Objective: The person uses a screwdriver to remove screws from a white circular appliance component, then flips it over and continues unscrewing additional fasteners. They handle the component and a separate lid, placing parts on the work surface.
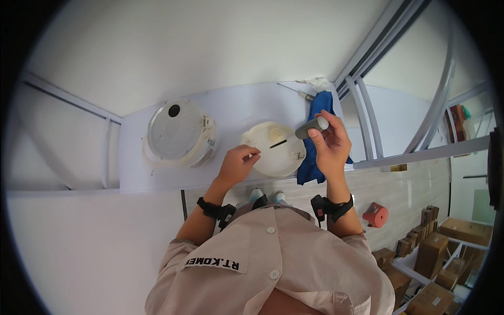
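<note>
Beige shirt (294, 252) fronts white table (231, 110), right fingers (317, 140) clamping grey cylinder (308, 127), left fingers (248, 150) together, cartons (432, 254) rightward

Clock ctr = the rnd wht dish (273, 160) on the counter (236, 107), dark rod (278, 144) lying in it. R-hand grip (332, 144) at 3 o'clock, closed round a grey cylinder (308, 128) (pale end toward 2). L-hand grip (239, 161) at 8, fingertips nr the rim, pinched; can't tell if anything's held. Wht rnd appliance (175, 137) btwn 9 & 10, blue cloth (312, 167) at 3, red roll (378, 215) at 4.
</note>
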Action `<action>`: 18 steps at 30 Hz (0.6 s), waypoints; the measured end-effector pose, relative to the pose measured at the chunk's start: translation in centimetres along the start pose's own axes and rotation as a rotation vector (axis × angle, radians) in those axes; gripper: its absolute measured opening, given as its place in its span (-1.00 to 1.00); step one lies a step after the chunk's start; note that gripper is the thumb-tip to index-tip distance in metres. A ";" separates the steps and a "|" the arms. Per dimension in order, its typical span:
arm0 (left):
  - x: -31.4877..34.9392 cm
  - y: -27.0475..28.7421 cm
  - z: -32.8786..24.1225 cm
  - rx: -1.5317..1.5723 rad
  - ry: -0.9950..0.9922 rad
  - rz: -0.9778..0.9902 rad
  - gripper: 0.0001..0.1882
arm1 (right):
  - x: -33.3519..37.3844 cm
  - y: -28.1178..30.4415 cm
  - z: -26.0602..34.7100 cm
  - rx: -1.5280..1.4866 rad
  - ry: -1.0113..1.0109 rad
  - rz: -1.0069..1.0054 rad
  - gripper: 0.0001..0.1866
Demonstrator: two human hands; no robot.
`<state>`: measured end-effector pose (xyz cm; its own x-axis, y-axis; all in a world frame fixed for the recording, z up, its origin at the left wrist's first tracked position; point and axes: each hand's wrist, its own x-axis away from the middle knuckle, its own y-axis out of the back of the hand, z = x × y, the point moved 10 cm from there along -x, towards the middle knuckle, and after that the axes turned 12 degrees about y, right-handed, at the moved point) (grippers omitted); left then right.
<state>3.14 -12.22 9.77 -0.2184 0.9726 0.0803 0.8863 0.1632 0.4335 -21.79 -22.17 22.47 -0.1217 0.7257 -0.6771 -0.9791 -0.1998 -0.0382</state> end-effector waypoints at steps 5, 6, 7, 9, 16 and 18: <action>3.3 4.7 3.2 -0.072 -0.004 -0.200 -0.85 | -0.2 -2.6 -0.2 -0.019 0.027 0.056 -0.47; 3.9 5.3 3.9 -0.085 0.023 -0.225 -0.85 | -0.1 -3.1 -0.4 -0.023 0.023 0.065 -0.47; 4.4 5.7 4.7 -0.099 0.049 -0.249 -0.85 | 0.0 -3.5 -0.7 -0.028 0.020 0.074 -0.48; 5.1 5.9 6.8 -0.138 0.136 -0.255 -0.83 | 0.3 -4.5 -0.7 -0.037 0.020 0.092 -0.48; 6.0 3.7 10.5 -0.191 0.221 -0.159 -0.83 | 1.2 -7.9 -0.5 -0.103 0.026 0.173 -0.43; 6.0 3.2 10.9 -0.256 0.253 -0.159 -0.82 | 1.6 -8.5 -0.7 -0.131 0.001 0.171 -0.40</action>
<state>9.12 -4.05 1.89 -0.4668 0.8617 0.1990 0.7097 0.2307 0.6657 -13.53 -19.81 21.20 -0.2836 0.6735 -0.6826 -0.9147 -0.4037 -0.0183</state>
